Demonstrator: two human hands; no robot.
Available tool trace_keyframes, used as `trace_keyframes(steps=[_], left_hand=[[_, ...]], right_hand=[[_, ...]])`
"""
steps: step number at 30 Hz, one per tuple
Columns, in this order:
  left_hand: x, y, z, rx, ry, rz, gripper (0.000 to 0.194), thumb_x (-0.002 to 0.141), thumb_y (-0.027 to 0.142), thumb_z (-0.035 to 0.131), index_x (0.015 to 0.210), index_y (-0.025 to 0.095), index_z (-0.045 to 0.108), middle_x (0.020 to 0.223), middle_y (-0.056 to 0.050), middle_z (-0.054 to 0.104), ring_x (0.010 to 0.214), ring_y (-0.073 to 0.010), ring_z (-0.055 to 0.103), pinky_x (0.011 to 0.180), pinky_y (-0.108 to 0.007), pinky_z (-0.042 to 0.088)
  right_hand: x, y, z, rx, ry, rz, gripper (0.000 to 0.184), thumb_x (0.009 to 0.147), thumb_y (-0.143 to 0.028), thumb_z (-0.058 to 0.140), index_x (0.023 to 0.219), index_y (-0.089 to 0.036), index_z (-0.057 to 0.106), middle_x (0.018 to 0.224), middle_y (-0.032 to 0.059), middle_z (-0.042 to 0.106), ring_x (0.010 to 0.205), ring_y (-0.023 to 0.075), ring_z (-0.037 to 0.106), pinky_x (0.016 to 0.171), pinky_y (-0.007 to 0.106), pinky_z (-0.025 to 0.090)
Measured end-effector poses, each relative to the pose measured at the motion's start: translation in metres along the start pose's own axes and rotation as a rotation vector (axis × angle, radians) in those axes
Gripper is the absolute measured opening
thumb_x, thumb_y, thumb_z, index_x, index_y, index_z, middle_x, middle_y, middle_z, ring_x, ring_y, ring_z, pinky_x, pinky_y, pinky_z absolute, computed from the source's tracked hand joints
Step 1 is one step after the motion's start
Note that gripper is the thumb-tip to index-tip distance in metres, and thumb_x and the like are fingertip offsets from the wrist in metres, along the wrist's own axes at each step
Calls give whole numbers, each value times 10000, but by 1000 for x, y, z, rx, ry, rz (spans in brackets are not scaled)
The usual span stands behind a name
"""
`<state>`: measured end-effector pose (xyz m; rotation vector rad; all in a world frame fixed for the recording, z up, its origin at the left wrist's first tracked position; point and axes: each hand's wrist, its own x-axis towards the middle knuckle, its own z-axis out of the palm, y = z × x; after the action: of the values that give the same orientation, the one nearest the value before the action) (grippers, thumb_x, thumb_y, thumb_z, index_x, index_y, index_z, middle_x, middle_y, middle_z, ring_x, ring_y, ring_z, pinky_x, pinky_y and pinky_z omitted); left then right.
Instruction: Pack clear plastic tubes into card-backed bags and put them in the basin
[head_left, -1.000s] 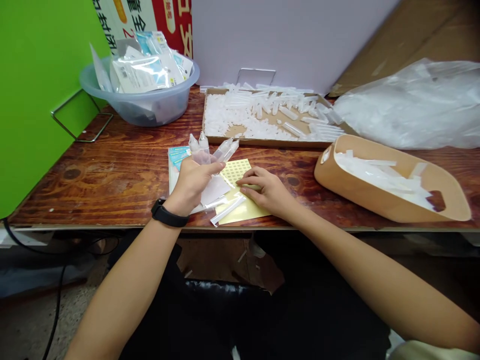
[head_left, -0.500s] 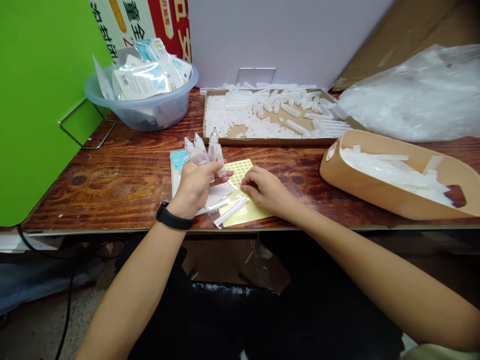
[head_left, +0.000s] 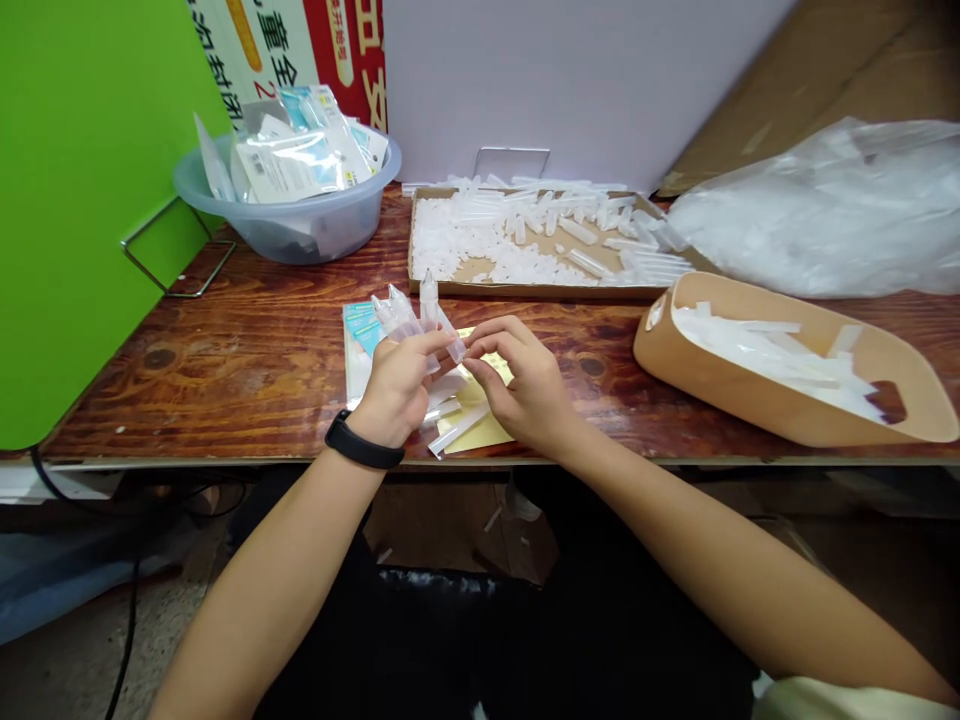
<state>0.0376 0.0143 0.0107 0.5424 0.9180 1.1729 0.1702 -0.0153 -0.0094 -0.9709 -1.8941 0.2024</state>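
While raised — left hand (head_left: pixel 397 392) around bottles (head_left: pixel 401 315) — right (head_left: pixel 521 385) alongside

**Body, one person, head-camera view.**

Left hand (head_left: pixel 397 392): bare, no glove, fingers slender, nails short.

Right hand (head_left: pixel 523 385): bare, likewise ungloved.

Left forearm (head_left: pixel 277 550) and right forearm (head_left: pixel 720 570): bare from wrist to the lower frame edge.

Black wristband (head_left: pixel 364 450): on the left wrist; matte strap with a slightly wider, oblong module, fitness-tracker type; no markings legible.

Dark garment (head_left: pixel 480 640): black lap-level clothing, likely trousers, with a pale sheen along one fold.

Cream fabric (head_left: pixel 847 700): at the lower right corner, perhaps a sleeve or shirt edge; cannot tell which.
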Motion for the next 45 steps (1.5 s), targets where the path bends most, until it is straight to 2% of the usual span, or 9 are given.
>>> trace_keyframes(steps=[8, 19, 24, 28, 34, 36, 40, 43, 45], left_hand=[[-2, 3, 1, -135, 49, 28, 133, 631, 22, 645, 685, 114, 565, 639, 31, 590, 605, -77, 572, 627, -215, 472], [-2, 5, -2, -239, 54, 47, 116, 652, 32, 621, 664, 120, 545, 613, 42, 555, 611, -64, 544, 652, -211, 479], [-2, 6, -4, -244, 61, 18, 121, 637, 11, 600, 657, 120, 552, 623, 32, 565, 622, -68, 548, 642, -199, 465], [0, 8, -6, -197, 38, 15, 113, 633, 14, 593, 628, 118, 550, 622, 22, 576, 635, -77, 557, 674, -220, 489], [0, 7, -6, -153, 13, 4, 108, 624, 21, 617, 629, 113, 560, 599, 25, 581, 611, -77, 557, 647, -215, 497], [0, 6, -6, -145, 10, -1, 113, 623, 14, 615, 644, 113, 564, 606, 25, 587, 606, -78, 560, 653, -222, 502], [0, 7, -5, -94, 0, 0, 136, 620, 12, 626, 679, 116, 561, 641, 14, 604, 644, -104, 604, 741, -279, 525], [0, 10, -4, -115, 6, 45, 194, 598, -5, 627, 699, 130, 531, 655, 16, 604, 694, -150, 651, 786, -335, 538], [0, 11, -4, -142, 18, 83, 227, 585, -26, 607, 705, 141, 511, 642, 29, 592, 704, -166, 663, 799, -364, 543]], right_hand=[[6, 0, 16, -81, 131, -102, 90, 880, -123, 529, 840, -204, 524, 904, 71, 571, 881, 198, 573, 761, 369, 490], [12, -5, 29, -106, 249, -84, 127, 863, -86, 513, 824, -207, 521, 861, 51, 578, 838, 191, 581, 731, 361, 483], [14, -7, 30, -43, 257, -29, 106, 861, -145, 574, 801, -207, 512, 836, 37, 561, 821, 182, 566, 716, 343, 473], [16, -5, 24, 91, 183, 74, 110, 874, -236, 596, 803, -208, 517, 822, 26, 550, 759, 159, 542, 680, 314, 467], [16, 7, 17, 280, 50, 105, 121, 870, -306, 609, 882, -206, 542, 848, 28, 581, 763, 153, 563, 703, 310, 489], [15, 10, 14, 270, 17, 106, 130, 855, -306, 627, 884, -207, 547, 846, 26, 593, 752, 152, 569, 693, 305, 493], [13, 14, 4, 198, -2, 93, 25, 872, -221, 561, 893, -207, 561, 874, 35, 622, 774, 161, 592, 708, 313, 500], [10, 23, -6, 50, 15, 111, 58, 847, -170, 547, 889, -197, 576, 864, 43, 633, 766, 170, 594, 691, 313, 490], [6, 33, -11, -52, -39, 137, 61, 823, -157, 559, 862, -188, 595, 835, 47, 631, 758, 177, 591, 682, 313, 480]])
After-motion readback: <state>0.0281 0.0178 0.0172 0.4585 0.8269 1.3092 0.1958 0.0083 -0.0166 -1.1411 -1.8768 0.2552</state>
